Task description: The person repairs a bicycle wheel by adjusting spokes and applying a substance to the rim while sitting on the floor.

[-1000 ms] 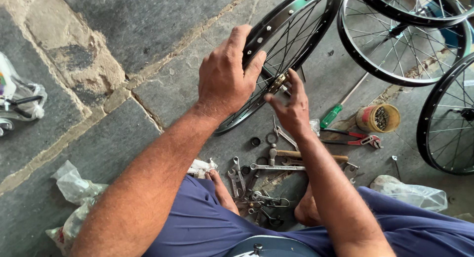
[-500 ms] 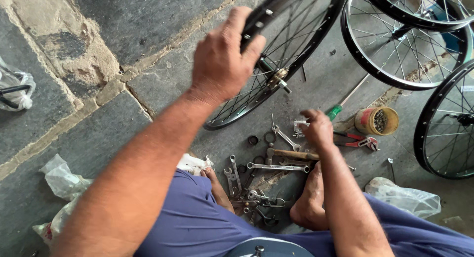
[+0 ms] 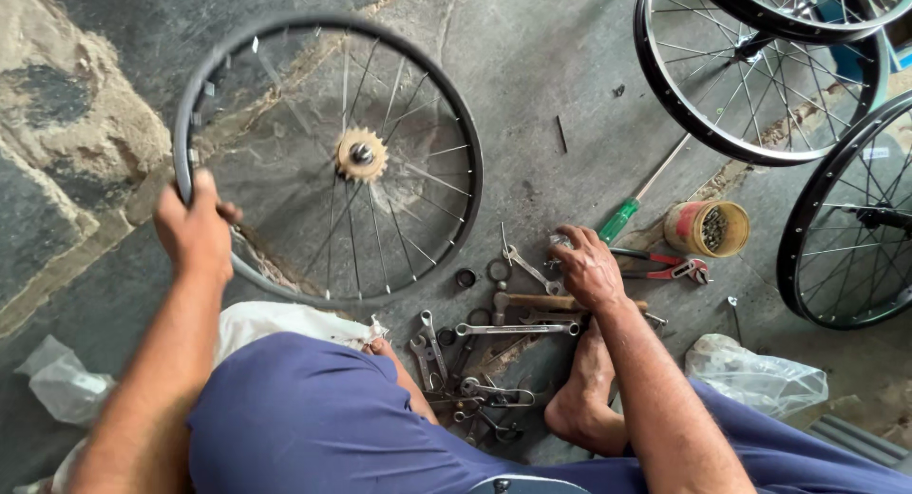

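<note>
Here, a grey stone floor [image 3: 570, 66] strewn with tools.
Left hand [image 3: 195, 230] grips the wheel rim [image 3: 465, 161]; right hand [image 3: 589, 266] pinches small parts; yellow tin [image 3: 708, 228] at three o'clock.

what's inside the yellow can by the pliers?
The yellow can stands open on the floor, and small dark metal bits fill it near the top. What they are is too small to tell. Lower contents are covered.
</note>
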